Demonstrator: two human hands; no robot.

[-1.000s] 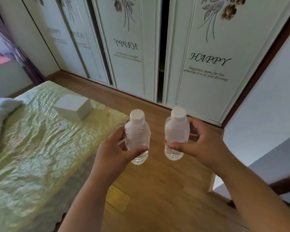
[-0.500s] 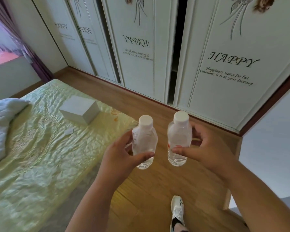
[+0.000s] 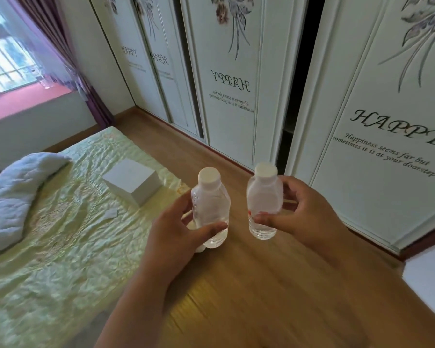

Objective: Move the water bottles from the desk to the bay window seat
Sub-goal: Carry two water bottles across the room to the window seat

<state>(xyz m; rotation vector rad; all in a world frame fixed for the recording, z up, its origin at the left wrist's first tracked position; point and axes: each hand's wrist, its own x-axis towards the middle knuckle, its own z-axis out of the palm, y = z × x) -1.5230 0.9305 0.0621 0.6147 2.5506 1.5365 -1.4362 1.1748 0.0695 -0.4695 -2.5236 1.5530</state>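
Only 1 view, worn on the head, angled forward and down from standing height, close over both hands at frame centre, wide enough to take in the bed (image 3: 60, 234) at left, wardrobe doors (image 3: 377, 136) ahead and window (image 3: 8, 59) far left.

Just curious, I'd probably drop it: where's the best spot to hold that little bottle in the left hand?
Around the middle of the bottle, from the side, as the left hand does: thumb in front, fingers behind. The bottle is upright and round, and narrows toward the white cap, so the wider middle seems the surest hold.
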